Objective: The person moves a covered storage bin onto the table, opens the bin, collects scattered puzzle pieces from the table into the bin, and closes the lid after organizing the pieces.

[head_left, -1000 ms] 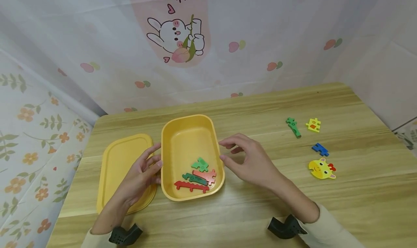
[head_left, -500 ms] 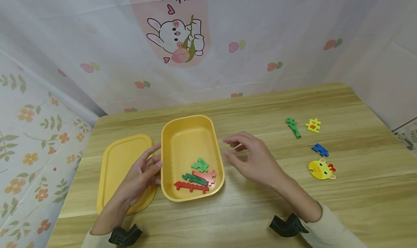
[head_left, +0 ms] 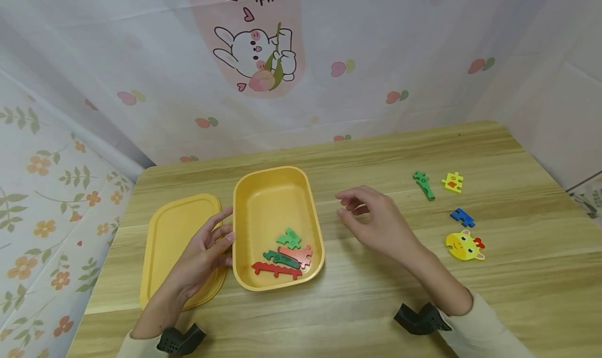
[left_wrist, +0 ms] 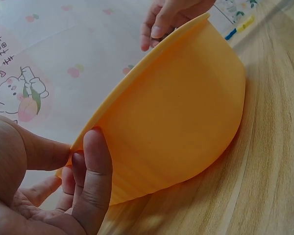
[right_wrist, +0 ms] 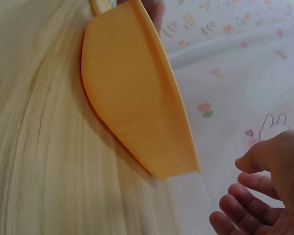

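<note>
A yellow plastic box (head_left: 261, 206) stands uncovered on the table with several puzzle pieces near its front end. They are a light green piece (head_left: 289, 238), a pinkish-red piece (head_left: 301, 254), a dark green piece (head_left: 284, 258) and a long red piece (head_left: 276, 268). My left hand (head_left: 202, 256) touches the box's left side, its thumb at the rim and fingers against the outer wall (left_wrist: 176, 107). Right of the box, my right hand (head_left: 376, 222) hovers with loosely bent fingers and holds nothing. The right wrist view shows this hand (right_wrist: 264, 191) apart from the box.
A yellow lid (head_left: 176, 238) lies left of the box, partly behind my left hand. At the right lie a green piece (head_left: 424, 185), a yellow piece (head_left: 453, 182), a blue piece (head_left: 463, 217) and a giraffe-head piece (head_left: 464, 245). A printed curtain (head_left: 357, 102) hangs behind the table.
My right hand has come away from the box's right side and moved to the right. The left hand, box and pieces have stayed in place.
</note>
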`<state>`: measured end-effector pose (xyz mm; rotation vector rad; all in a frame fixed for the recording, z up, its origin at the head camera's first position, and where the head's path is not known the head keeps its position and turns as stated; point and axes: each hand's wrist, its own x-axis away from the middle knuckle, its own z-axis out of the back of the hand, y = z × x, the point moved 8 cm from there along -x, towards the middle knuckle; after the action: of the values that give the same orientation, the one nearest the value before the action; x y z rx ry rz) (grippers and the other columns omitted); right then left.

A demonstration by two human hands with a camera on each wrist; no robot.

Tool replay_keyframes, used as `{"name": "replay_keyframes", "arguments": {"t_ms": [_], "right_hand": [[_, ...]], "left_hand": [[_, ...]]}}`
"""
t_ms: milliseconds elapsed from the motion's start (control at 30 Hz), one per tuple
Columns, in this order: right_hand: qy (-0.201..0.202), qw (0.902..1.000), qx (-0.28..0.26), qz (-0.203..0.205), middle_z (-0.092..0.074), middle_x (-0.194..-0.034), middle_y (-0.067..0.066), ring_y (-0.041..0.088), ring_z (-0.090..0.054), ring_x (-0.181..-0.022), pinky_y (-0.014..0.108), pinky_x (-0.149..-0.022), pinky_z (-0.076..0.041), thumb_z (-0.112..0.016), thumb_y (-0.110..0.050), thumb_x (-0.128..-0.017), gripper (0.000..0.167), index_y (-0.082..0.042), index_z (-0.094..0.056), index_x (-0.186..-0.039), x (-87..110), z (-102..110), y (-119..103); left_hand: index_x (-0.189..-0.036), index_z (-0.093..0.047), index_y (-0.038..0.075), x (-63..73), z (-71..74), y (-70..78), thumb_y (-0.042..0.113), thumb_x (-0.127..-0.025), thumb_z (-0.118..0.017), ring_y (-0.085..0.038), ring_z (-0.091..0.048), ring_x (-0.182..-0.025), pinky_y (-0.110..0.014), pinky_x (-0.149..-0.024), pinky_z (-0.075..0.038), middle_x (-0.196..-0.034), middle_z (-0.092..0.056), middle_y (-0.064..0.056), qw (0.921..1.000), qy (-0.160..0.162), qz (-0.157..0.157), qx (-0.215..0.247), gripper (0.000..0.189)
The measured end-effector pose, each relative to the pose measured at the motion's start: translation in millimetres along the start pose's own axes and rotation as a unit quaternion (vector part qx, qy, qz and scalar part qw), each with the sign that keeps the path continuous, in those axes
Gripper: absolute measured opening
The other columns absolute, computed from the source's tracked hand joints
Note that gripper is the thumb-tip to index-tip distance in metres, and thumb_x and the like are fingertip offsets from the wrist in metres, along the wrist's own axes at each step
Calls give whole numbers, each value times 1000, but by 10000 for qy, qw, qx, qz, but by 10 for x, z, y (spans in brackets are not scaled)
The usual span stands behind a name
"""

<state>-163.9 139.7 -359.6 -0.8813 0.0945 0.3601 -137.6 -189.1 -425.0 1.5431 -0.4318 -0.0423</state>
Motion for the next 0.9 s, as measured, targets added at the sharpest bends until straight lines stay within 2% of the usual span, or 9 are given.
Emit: {"name": "replay_keyframes", "arguments": {"t_ms": [167, 367, 633, 900], "right_hand": [[101, 9996, 218, -128, -74, -118, 14, 26, -71, -103, 48, -91, -65, -74, -12, -99, 29, -6, -72, -128, -31, 118, 106], [450, 9984, 270, -199, -73, -120, 19, 31, -72, -103, 54, -90, -64, -72, -10, -100, 28, -3, -71, -127, -61, 322, 264], [554, 9979, 181, -267, -72, -122, 24, 36, -72, -104, 58, -91, -62, -70, -8, -101, 30, 3, -69, -128, -79, 399, 397], [790, 9950, 448, -419, -69, -125, 26, 40, -65, -112, 61, -99, -57, -69, -9, -101, 31, 4, -69, -129, -73, 541, 513]], "left_hand": [[-168, -19, 12, 6, 3, -11, 14, -110, -56, -7, -67, -94, -24, -74, -62, -125, -62, 5, 10000, 17, 38, -10, 69], [-168, -18, 13, 2, 11, -18, 15, -110, -56, -8, -67, -95, -24, -75, -62, -126, -63, 4, 10000, 0, 57, -20, 69], [-168, -19, 13, -6, 23, -16, 16, -110, -56, -9, -68, -97, -25, -76, -63, -125, -64, 4, 10000, 21, 66, -59, 69], [-168, -18, 12, -4, 16, -21, 16, -111, -56, -8, -68, -97, -25, -76, -63, -126, -63, 4, 10000, -13, 37, -35, 69]]}}
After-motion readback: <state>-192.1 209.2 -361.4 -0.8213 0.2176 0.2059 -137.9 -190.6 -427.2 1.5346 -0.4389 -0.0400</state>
